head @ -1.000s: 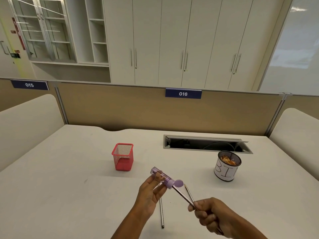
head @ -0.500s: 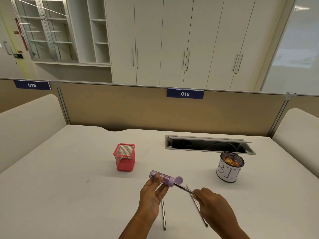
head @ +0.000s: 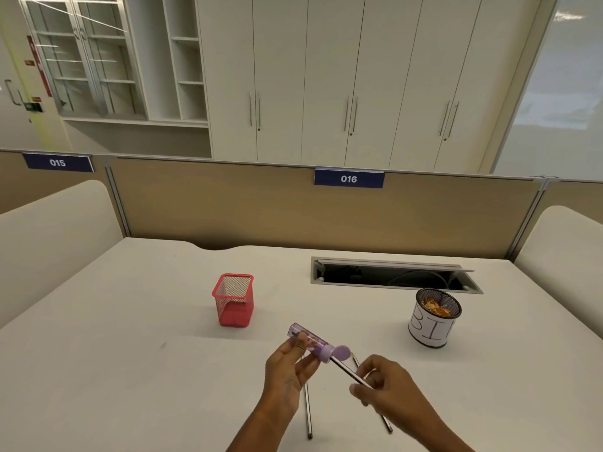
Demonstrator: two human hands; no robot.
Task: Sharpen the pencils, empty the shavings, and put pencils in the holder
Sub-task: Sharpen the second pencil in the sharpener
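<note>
- Head view: a white tabletop (head: 114,353) is seen, closed off along its far edge by a tan partition (head: 228,203) on which blue labels 015 (head: 57,162) and 016 (head: 348,179) are mounted.
- White cupboards (head: 326,76) and a glass-door cabinet (head: 81,53) are seen behind the partition.
- An open cable hatch (head: 391,275) is set into the tabletop near the far edge.
- A red mesh holder (head: 233,300) is stood upright around mid-tabletop, left of the hands.
- A black mesh cup (head: 432,324) wrapped in lettered paper is stood towards the right edge, with shavings (head: 435,306) inside.
- A purple sharpener (head: 310,342) is gripped by the curled fingers of the left hand (head: 287,370), above the near part of the tabletop.
- A pencil (head: 347,373) is lodged in the sharpener and pinched by the right hand (head: 388,393).
- Two loose pencils (head: 307,415) (head: 388,425) are laid on the tabletop beneath the hands.
</note>
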